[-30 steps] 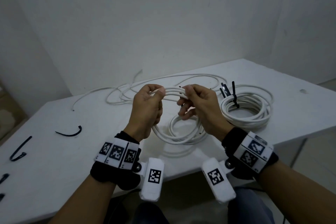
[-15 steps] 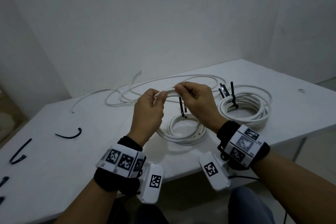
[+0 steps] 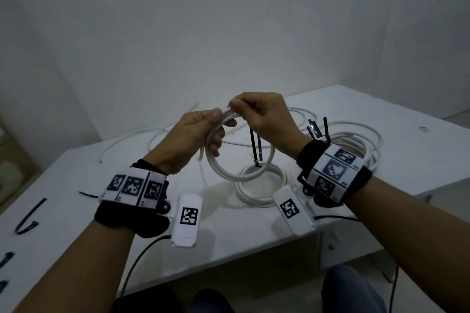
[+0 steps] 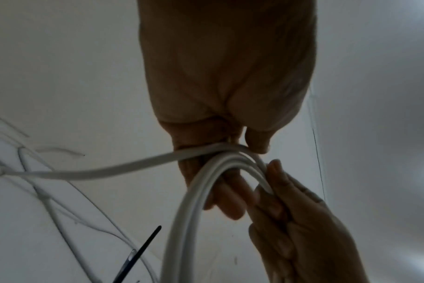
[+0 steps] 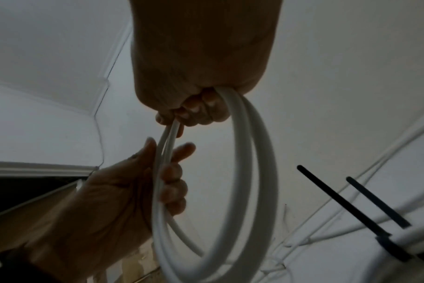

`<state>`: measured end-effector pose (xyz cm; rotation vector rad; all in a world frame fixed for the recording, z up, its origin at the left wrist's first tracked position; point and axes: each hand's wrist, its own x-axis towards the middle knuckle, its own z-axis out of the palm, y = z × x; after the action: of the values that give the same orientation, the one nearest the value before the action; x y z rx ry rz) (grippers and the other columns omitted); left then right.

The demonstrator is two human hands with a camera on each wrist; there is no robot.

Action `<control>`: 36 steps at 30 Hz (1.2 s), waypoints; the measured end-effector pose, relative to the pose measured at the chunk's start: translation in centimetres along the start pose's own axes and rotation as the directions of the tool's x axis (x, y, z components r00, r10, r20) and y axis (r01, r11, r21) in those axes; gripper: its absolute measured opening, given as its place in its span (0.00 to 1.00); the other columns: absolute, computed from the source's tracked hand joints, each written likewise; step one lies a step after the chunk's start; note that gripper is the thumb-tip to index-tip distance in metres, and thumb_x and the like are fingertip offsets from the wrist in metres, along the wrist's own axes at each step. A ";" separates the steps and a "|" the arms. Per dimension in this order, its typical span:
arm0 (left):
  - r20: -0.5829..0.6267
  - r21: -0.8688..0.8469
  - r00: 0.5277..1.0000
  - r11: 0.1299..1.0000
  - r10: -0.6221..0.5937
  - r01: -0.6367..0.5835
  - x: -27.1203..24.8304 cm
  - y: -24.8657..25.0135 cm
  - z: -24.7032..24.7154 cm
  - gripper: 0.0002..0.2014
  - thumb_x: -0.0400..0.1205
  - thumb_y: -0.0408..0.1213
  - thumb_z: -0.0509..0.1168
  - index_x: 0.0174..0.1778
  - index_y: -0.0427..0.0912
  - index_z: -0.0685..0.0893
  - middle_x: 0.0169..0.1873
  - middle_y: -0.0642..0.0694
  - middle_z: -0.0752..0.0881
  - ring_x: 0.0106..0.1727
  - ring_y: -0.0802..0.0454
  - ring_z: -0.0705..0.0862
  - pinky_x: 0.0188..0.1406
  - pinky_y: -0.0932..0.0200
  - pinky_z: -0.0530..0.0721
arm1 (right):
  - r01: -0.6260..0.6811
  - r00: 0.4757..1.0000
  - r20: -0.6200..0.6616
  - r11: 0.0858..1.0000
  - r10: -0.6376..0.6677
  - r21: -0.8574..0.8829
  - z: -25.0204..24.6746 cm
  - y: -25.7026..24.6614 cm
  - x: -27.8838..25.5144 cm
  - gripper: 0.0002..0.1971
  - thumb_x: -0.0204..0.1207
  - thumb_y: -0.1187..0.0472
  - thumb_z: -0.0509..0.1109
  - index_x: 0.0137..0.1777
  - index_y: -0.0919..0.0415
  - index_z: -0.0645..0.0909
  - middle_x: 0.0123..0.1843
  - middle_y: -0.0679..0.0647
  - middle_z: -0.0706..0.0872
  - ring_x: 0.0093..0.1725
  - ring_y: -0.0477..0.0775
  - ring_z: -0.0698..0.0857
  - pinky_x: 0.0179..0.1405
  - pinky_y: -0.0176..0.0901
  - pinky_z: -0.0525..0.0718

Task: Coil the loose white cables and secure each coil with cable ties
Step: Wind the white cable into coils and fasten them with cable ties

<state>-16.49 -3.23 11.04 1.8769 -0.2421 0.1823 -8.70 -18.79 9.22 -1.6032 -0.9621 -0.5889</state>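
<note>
- The left hand (image 3: 195, 134) and the right hand (image 3: 264, 119) hold a small white cable coil (image 3: 239, 157) up in the air above the table (image 3: 381, 185), near its near edge.
- The left fingers (image 5: 174, 183) curl round the coil's left side; the right fingers (image 4: 278, 193) pinch its top, closed on the strands.
- Two black cable ties (image 3: 255, 146) hang from the right hand inside the loop.
- Below lies a second coil (image 3: 262, 185), flat on the table.
- On the right, a tied coil (image 3: 356, 145) with black tie tails upright sits well in from the right edge.
- Loose cable (image 3: 157, 134) sprawls toward the far wall.
- Spare black ties (image 3: 28, 216) lie at the left, with bare table between them and the hands.
</note>
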 end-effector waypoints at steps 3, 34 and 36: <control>-0.137 -0.009 0.989 0.999 0.047 -0.048 0.5 0.0 0.0 0.18 0.89 0.42 0.54 0.42 0.37 0.84 0.21 0.53 0.70 0.23 0.57 0.68 0.23 0.64 0.72 | -0.067 0.997 0.029 0.997 0.066 0.045 0.4 -0.6 0.6 0.10 0.80 0.59 0.66 0.47 0.62 0.88 0.26 0.44 0.78 0.24 0.42 0.74 0.27 0.29 0.71; -0.679 -0.282 0.731 0.943 -0.066 -0.176 0.1 0.3 -8.3 0.16 0.89 0.38 0.53 0.35 0.43 0.74 0.15 0.55 0.67 0.15 0.59 0.63 0.17 0.67 0.67 | -0.676 0.301 0.269 0.006 0.915 0.737 3.9 3.4 3.5 0.16 0.83 0.72 0.45 0.35 0.63 0.66 0.10 0.54 0.64 0.06 0.50 0.63 0.12 0.36 0.79; -0.687 -0.259 0.723 0.954 -0.073 -0.149 0.3 -0.1 -7.9 0.16 0.89 0.38 0.53 0.35 0.42 0.75 0.14 0.56 0.67 0.15 0.59 0.63 0.16 0.67 0.66 | -0.722 0.417 0.170 0.212 0.893 0.659 3.6 2.2 4.4 0.10 0.80 0.73 0.53 0.39 0.67 0.72 0.10 0.52 0.64 0.07 0.48 0.63 0.13 0.33 0.76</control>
<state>-16.17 4.30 13.49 1.3821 0.2073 0.8192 -4.90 -14.18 10.62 -1.0843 0.0576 0.3301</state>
